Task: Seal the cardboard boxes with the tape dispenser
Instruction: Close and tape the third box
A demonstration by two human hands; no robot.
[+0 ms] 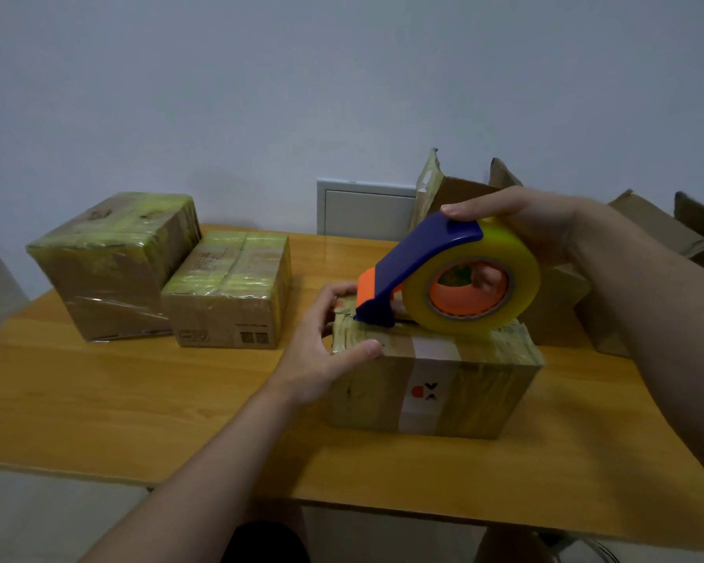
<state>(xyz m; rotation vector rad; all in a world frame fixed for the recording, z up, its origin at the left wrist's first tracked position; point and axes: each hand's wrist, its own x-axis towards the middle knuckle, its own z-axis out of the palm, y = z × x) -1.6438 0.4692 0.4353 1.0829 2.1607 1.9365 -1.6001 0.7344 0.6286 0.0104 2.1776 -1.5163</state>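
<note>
Head: blue-orange tape dispenser (417, 258) atop box (488, 396)

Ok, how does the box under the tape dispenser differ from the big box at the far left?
The front box carries a white strip with an orange and black mark; the far-left box shows none. The left hand grips the front box and the right hand holds the tape dispenser on it; no hand touches the far-left box. Both are closed brown cardboard, wrapped in yellowish tape, on the table.

Blue tape dispenser (415, 253) atop taped cardboard box (484, 400); left — large wrapped box (110, 262), smaller wrapped box (228, 290)
</note>
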